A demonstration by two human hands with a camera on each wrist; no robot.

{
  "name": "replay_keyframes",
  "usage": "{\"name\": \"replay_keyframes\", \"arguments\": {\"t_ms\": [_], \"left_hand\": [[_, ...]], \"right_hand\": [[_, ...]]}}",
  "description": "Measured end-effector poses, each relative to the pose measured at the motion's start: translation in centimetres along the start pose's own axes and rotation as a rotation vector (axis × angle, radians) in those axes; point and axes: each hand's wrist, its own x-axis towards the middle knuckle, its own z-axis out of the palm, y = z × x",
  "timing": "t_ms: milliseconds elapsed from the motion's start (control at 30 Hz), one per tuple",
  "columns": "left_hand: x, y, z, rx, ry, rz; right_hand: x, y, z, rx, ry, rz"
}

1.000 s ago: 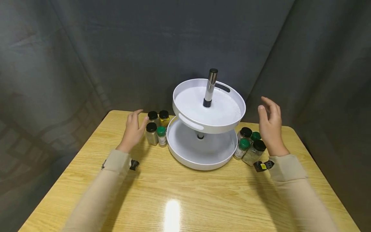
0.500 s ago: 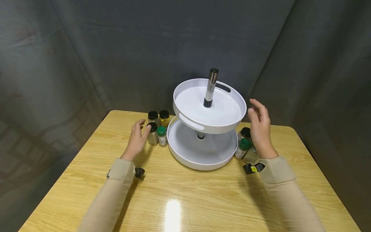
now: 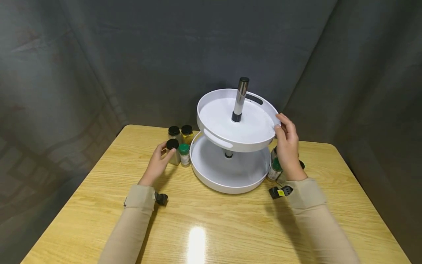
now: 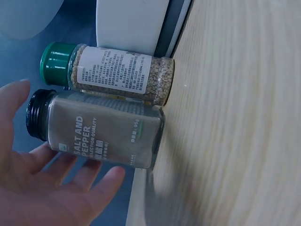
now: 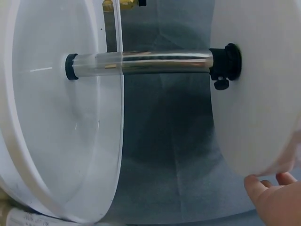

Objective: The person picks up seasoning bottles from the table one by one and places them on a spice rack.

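Note:
My left hand (image 3: 156,164) is around a square salt and pepper jar (image 4: 103,127) with a black lid. Its fingers lie along one side and the thumb is near the lid, without a closed grip. Beside that jar stands a green-capped spice bottle (image 4: 117,73) with pale grains. On the other side, my right hand (image 3: 288,148) touches the outer rim of the upper white tray (image 3: 217,110) with relaxed fingers. The lower white tray (image 3: 211,179) sits beneath on the same metal post (image 3: 241,95). My right hand partly hides the spice jars behind it.
Two more black-lidded jars, one grey-brown (image 3: 174,134) and one yellow (image 3: 187,135), stand behind the left pair. A green-capped bottle (image 3: 274,171) is by the lower tray's right side. The wooden table (image 3: 230,227) backs onto a grey curtain (image 3: 165,66).
My left hand has moved in around the salt and pepper jar. My right hand has moved left from above the right-hand jars to the upper tray's rim.

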Motion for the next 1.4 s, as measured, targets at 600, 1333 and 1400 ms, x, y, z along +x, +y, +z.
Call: {"name": "replay_keyframes", "arguments": {"t_ms": [600,1333,1400], "left_hand": [[-1.9,3.1,0.3,-0.051,0.03,-0.039],[-1.0,-0.8,1.0,-0.02,0.081,0.0],[-1.0,-0.7,1.0,-0.013,0.081,0.003]], "right_hand": [[-0.7,-1.0,1.2,-0.004,0.018,-0.052],[-0.9,0.6,1.4,-0.054,0.057,-0.087],[-0.9,0.6,1.4,-0.053,0.058,-0.084]]}}
